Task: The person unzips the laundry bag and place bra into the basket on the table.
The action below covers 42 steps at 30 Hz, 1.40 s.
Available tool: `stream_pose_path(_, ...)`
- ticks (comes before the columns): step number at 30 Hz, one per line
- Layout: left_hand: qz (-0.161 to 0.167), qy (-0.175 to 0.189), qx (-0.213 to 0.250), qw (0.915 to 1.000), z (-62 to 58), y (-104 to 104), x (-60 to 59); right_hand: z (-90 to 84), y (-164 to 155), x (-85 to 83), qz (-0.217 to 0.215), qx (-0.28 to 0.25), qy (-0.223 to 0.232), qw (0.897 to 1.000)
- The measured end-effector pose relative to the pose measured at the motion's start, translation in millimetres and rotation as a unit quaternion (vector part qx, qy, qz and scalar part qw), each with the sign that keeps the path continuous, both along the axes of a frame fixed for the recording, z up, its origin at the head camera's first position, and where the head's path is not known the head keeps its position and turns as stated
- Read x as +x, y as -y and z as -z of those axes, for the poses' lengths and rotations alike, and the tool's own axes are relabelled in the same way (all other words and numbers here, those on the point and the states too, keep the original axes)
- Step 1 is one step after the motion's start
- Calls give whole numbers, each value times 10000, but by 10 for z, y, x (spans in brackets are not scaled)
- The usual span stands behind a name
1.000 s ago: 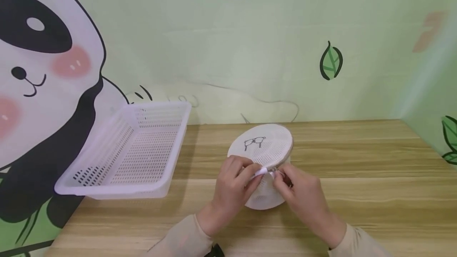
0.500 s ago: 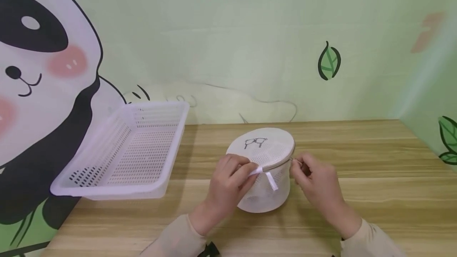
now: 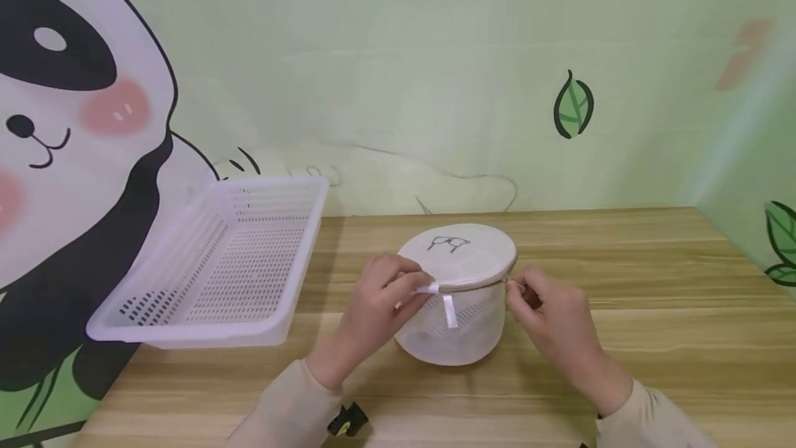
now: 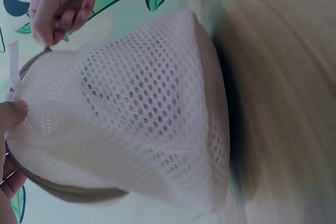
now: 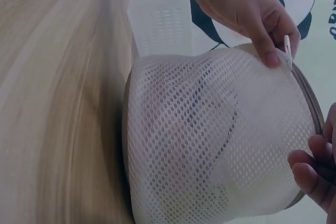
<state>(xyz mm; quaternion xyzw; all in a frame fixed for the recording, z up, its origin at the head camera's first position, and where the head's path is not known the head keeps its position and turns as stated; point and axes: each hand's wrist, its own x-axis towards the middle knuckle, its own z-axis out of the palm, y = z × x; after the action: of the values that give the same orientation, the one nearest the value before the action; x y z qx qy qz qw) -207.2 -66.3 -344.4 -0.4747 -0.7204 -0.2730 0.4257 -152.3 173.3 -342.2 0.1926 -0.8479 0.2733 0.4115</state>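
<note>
A round white mesh laundry bag [image 3: 454, 344] stands upright on the table, with a glasses drawing [image 3: 449, 243] on its lid. A zipper [image 3: 472, 287] runs around the rim, and a white ribbon tab [image 3: 450, 312] hangs at the front. My left hand [image 3: 381, 303] pinches the white zipper end at the front left. Over at the right side, my right hand [image 3: 555, 316] pinches the small zipper pull. The left wrist view shows the mesh wall [image 4: 136, 93] bulging, with darker patches behind it; whatever lies inside is unclear.
To the left stands a white perforated plastic basket [image 3: 276, 329]. A wooden table [image 3: 653, 337] reaches right and back to the panda-print backdrop [image 3: 398, 88]. A small black object [image 3: 348, 420] shows near my left sleeve.
My right hand has drawn the zipper pull rightward along the rim, away from the left hand. The ribbon tab came into view, and my left hand shifted slightly left as the bag turned.
</note>
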Motion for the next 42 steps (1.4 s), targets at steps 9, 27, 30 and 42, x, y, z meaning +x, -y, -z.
stream_pose_path(9,-328,32,-331,9989,-57,71,-50,57,57,30,-382,-46,-323,9987)
stream_pose_path(27,-341,287,-396,9982,-194,-146,304,67,154,64,-572,-111,-293,9979)
stream_pose_path(30,-559,112,-467,9973,-171,-201,329,76,168,67,-598,-108,-321,9976)
stream_pose_path(42,-788,-16,-350,9963,-41,-253,297,94,250,117,-786,-23,-323,9964)
